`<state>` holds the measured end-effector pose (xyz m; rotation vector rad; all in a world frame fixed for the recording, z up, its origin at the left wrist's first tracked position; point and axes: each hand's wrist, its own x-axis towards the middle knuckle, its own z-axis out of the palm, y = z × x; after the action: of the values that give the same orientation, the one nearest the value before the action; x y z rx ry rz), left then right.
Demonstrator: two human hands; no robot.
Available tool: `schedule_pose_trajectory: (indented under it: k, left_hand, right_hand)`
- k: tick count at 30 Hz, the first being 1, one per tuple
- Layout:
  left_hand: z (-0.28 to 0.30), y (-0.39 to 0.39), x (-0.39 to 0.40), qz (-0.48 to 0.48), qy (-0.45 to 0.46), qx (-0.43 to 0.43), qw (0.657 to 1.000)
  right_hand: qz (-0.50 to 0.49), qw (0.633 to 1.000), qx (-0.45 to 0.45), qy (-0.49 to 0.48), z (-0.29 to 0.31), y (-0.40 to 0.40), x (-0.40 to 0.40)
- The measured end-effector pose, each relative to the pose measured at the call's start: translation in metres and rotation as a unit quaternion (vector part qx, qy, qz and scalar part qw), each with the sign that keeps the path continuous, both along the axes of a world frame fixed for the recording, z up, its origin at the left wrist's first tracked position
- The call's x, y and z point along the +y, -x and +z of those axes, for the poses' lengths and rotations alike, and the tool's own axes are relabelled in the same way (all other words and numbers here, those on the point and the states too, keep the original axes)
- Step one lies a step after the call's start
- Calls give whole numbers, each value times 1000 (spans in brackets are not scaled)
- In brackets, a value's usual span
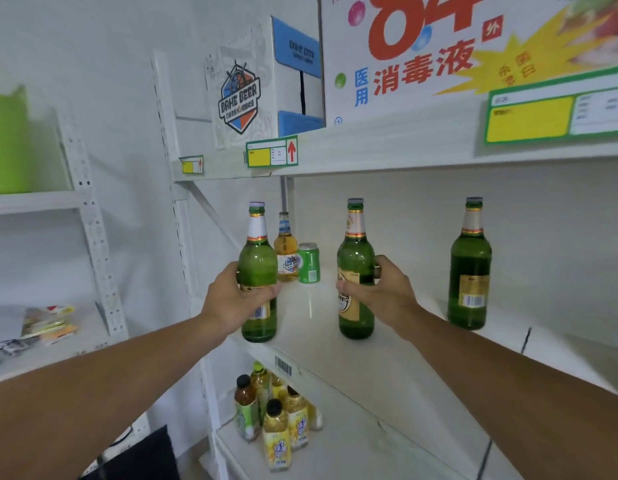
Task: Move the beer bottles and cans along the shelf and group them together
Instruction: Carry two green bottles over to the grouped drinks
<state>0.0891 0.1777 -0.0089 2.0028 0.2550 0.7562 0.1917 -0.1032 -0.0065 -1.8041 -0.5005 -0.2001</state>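
Three tall green beer bottles stand upright on the white middle shelf. My left hand grips the left green bottle near the shelf's front left corner. My right hand is wrapped around the middle green bottle. The third green bottle stands alone to the right, untouched. Behind the left bottle, an amber beer bottle with a blue label and a green can stand side by side at the back.
The shelf above carries a beer carton, a large disinfectant box and price tags. Several yellow drink bottles stand on the shelf below. Another rack on the left holds packets and a green tub.
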Motion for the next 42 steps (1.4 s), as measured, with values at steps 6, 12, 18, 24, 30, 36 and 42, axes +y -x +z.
schedule_pose_trajectory:
  k: [6,12,18,24,30,36,42]
  left_hand:
    - [2,43,-12,-31,-11,-10,999]
    - [4,83,-27,-87,10,-26,996]
    - [-11,127,-38,-122,0,-28,992]
    - [-33,155,-57,-137,-13,-11,990]
    - [-23,172,-91,-163,-12,-21,986]
    - [-11,178,-154,-207,-42,-23,977]
    - [4,185,-259,-262,-56,-31,963]
  right_hand:
    - [-17,1000,-6,-10,9,52,-23]
    - [-51,998,-21,6,11,115,-49]
    - [-99,995,-21,-21,1,178,-61]
    - [-131,991,-32,-5,-16,235,-79]
    - [-174,984,-28,-11,-9,276,-125]
    - [-206,978,-24,-16,1,308,-188]
    - [-246,969,-22,0,11,350,-285]
